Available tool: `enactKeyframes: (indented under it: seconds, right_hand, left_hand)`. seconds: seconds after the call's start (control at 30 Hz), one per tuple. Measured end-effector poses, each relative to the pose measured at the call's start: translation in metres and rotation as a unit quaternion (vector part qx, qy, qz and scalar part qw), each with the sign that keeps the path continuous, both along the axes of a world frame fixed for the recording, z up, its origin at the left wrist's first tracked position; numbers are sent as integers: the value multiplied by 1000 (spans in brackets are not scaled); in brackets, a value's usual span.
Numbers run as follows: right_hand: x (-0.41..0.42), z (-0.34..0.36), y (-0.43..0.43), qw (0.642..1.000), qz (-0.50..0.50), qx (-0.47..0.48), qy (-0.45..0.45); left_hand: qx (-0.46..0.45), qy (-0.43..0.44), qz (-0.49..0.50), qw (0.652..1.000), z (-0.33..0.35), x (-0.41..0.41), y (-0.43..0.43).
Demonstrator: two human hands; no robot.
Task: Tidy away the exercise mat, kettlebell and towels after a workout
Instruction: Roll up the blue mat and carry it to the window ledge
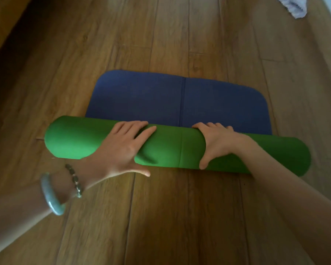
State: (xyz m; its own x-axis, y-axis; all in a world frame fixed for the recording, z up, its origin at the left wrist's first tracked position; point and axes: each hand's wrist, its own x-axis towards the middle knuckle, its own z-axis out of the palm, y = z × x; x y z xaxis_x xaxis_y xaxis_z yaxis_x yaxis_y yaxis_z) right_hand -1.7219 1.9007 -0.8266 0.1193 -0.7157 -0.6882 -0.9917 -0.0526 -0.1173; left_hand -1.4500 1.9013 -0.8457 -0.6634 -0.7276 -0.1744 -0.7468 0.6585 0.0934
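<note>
A wooden plank floor (180,217) fills the whole frame, its boards running from the bottom edge toward the top. In the middle of the frame an exercise mat (166,148) is seen, mostly rolled into a thick green cylinder that lies across the frame from left to right. The part not rolled up, blue on its upper face, is spread flat on the floor just above the roll, toward the centre of the frame, with rounded far corners and a dark line down its middle.

The roll is pressed from above by both hands. The left hand (122,148) is laid over the left-centre of the roll with the palm down and the fingers spread wide, the thumb stretched along the lower edge of the roll near the floor. The right hand (216,142) is cupped over the right-centre of the roll, its fingers curled over the far side and its thumb hooked down the near side.

In the upper right corner a crumpled pale towel (294,6) is seen on the floor, well apart from the mat.

On the left wrist, at lower left, a pale green bangle (51,195) and a beaded bracelet (75,180) are worn.
</note>
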Motion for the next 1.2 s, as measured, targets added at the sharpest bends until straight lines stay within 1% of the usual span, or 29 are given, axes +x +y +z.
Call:
enactKeyframes:
  seconds: [0.07, 0.13, 0.17, 0.23, 0.3, 0.37, 0.47, 0.53, 0.57, 0.67, 0.7, 0.83, 0.9, 0.97, 1.07, 1.13, 1.2]
  right_hand:
    - [-1, 5, -14, 998, -22, 50, -23]
    - [-2, 8, -22, 995, -39, 80, -37]
    - [-2, 9, -23, 996, -39, 76, -29]
    - [-1, 10, -15, 999, -21, 31, 11]
    - [2, 6, 6, 997, 8, -58, 48]
    - [6, 0, 28, 988, 23, -141, 60]
    - [7, -11, 35, 979, 7, -193, 69]
    - [6, -17, 27, 975, -9, -209, 67]
    - [5, -19, 21, 975, -13, -215, 61]
    - [-1, -18, 2, 977, -11, -208, 39]
    - [-3, -17, -5, 980, -11, -196, 34]
    - [-8, -7, -33, 992, -21, -123, 16]
    - [-9, -2, -44, 995, -35, -93, 14]
    - [-7, 2, -48, 996, -35, -83, 20]
    - [-4, -2, -36, 992, -6, -124, 14]
    - [-3, -8, -26, 984, 23, -174, 40]
    - [-3, -14, -22, 972, 29, -224, 67]
  left_hand:
    - [-31, -49, -11, 998, -7, -6, 3]
    - [-55, -52, -11, 997, -13, -11, -2]
    - [-64, -45, -12, 997, -17, -11, -5]
    - [-68, -36, -16, 997, -18, -13, -12]
    - [-37, -59, -22, 997, -10, -17, -25]
    - [12, -82, -23, 996, -2, -22, -47]
    - [82, -90, -19, 992, 9, -30, -76]
    - [92, -91, -14, 991, 10, -31, -82]
    - [76, -84, -13, 993, 10, -31, -80]
    - [-17, 1, -19, 1000, 5, -28, -63]
    - [-34, 11, -12, 999, 2, -28, -56]
    - [-82, -71, 13, 994, -13, -35, -50]
    - [-102, -60, 18, 993, -18, -38, -58]
    - [-105, -52, 9, 993, -17, -40, -67]
    - [-84, -65, 3, 994, -13, -42, -79]
    - [-70, -69, -1, 995, -10, -45, -85]
    - [-56, -70, -1, 996, -9, -48, -89]
